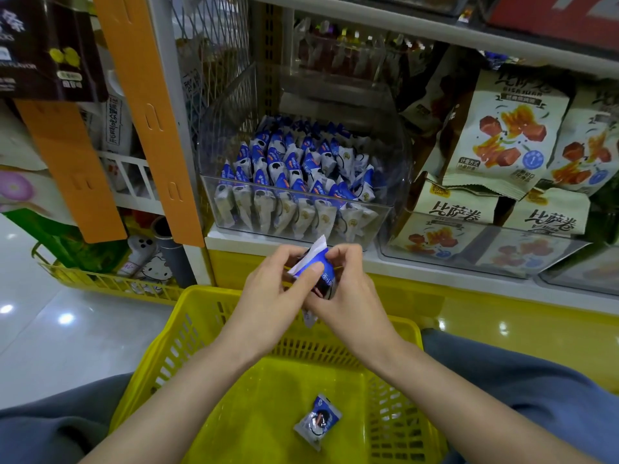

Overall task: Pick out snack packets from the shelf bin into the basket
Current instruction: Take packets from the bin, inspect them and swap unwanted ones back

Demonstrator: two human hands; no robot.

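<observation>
Nearest to me, below both wrists, one blue-and-white snack packet (317, 420) lies flat on the floor of the yellow basket (174, 346), apart from its walls. Above the basket's far rim the two hands meet. The left hand (268, 296) has its thumb pressed across a blue-and-white held packet (315, 259) and its fingers curled behind it, so it is grasping that packet. The right hand (348, 296) curls round the same bundle from the other side, gripping it too. A dark printed wrapper and a white crimped corner show between and under the palms, so there may be more than one packet in the grip; I cannot count them. Just beyond the fingertips runs the white shelf edge (418, 262). On it, straight ahead of the hands, stands the clear shelf bin (395, 155), packed with upright rows of matching packets (294, 169). Beyond and to the right of the right hand, cream pizza-roll bags (502, 128) lean in a neighbouring clear tray. Past the left hand, orange card strips (154, 122) hang by the shelf post, with a yellow wire basket (110, 283) on the floor beneath them.
</observation>
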